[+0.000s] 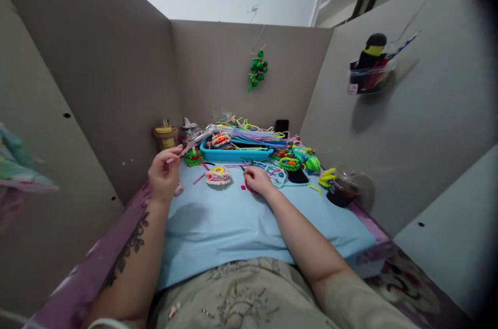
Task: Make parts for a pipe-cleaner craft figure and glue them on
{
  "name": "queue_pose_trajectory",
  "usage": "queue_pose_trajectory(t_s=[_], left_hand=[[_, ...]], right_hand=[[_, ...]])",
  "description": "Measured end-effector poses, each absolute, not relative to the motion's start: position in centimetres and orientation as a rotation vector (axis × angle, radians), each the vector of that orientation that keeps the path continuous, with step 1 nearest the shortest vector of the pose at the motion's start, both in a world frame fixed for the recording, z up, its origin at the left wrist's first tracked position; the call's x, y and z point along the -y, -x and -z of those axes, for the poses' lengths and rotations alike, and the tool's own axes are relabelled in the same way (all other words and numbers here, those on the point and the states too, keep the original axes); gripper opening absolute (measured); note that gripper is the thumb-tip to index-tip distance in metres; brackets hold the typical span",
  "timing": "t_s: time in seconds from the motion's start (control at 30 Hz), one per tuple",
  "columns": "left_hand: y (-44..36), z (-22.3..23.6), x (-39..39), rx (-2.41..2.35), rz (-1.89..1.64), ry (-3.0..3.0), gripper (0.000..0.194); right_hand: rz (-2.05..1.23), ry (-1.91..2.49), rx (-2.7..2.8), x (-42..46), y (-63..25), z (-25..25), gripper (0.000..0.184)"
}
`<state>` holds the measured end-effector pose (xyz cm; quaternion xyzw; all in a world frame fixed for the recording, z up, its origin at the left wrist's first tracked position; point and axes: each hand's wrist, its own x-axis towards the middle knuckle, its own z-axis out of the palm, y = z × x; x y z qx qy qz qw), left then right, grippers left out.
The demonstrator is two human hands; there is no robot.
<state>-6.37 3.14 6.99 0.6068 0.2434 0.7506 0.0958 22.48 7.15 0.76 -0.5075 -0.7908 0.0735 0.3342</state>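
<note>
Although I cannot tell whether the curled left hand (163, 172) or right hand (258, 180) holds anything, the cream-pink craft piece (218, 176) lies crosswise between them, nearer the right, toward the table (229, 220)'s far edge.

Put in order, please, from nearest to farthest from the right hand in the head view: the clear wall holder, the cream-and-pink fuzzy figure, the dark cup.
1. Cream-and-pink fuzzy figure: just left of the right hand.
2. Dark cup: right side of the table.
3. Clear wall holder: high on the right panel.
</note>
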Motion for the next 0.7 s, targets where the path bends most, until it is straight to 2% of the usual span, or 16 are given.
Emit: queue_pose_trajectory(t_s=[0.07, 0.17, 0.27, 0.47, 0.6, 0.7], left_hand=[[7.1, -6.9, -3.3, -0.842, -2.021, -2.224, 0.006], [6.1, -5.5, -3.9, -1.022, -1.45, -2.744, 0.014], [3.9, -3.9, -3.9, -1.066, -1.014, -2.939, 0.019], [1.5, -2.7, -2.6, -1.054, -0.992, -2.863, 0.024], [0.1, -2.9, -2.9, -0.994, -1.02, -2.795, 0.022], [-1.5, -3.3, -3.8, -1.107, -1.11, -2.674, 0.018]], right_hand=[[-0.306, 1.37, 2.233, -7.2, -22.9, -0.6, 0.009], [-0.291, 1.411, 2.345, -7.0, -22.7, -0.5, 0.011], [-0.257, 1.44, 2.383, -6.8, -22.2, -0.4, 0.009], [-0.302, 1.361, 2.376, -6.8, -21.9, -0.3, 0.006], [-0.546, 1.225, 2.333, -6.4, -21.8, -0.4, 0.005], [-0.712, 1.076, 2.089, -6.1, -21.4, -0.7, 0.006]])
